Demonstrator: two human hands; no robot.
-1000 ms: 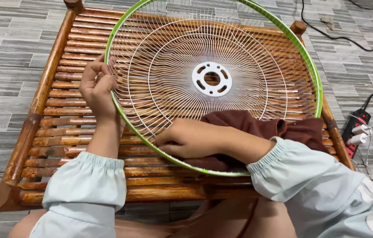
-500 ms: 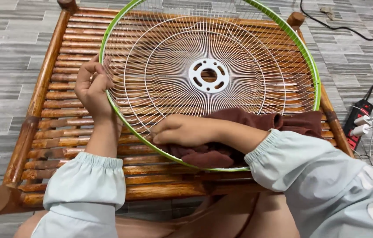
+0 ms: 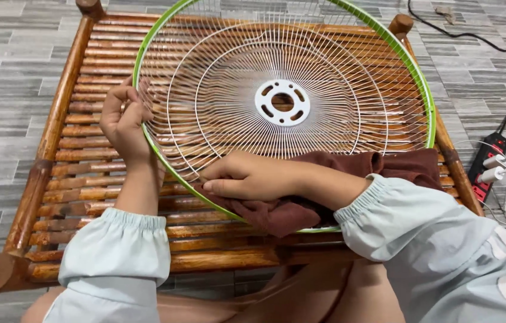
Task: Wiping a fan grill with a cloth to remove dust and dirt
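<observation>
A round white wire fan guard (image 3: 283,101) with a green rim and a white centre plate lies tilted on a low wooden slatted table (image 3: 55,131). My left hand (image 3: 122,122) grips the guard's green rim at its left side. My right hand (image 3: 247,176) presses a dark brown cloth (image 3: 301,209) against the wires and rim at the guard's near edge. The cloth trails to the right under my forearm and spills over the rim toward me.
A black and red power strip (image 3: 485,167) with white plugs lies on the grey tiled floor at the right, with black cables running back. My knees sit just below the table's near rail.
My right hand has slid the cloth leftward along the near rim, and the cloth now bunches over the rim. The left hand keeps its grip on the rim.
</observation>
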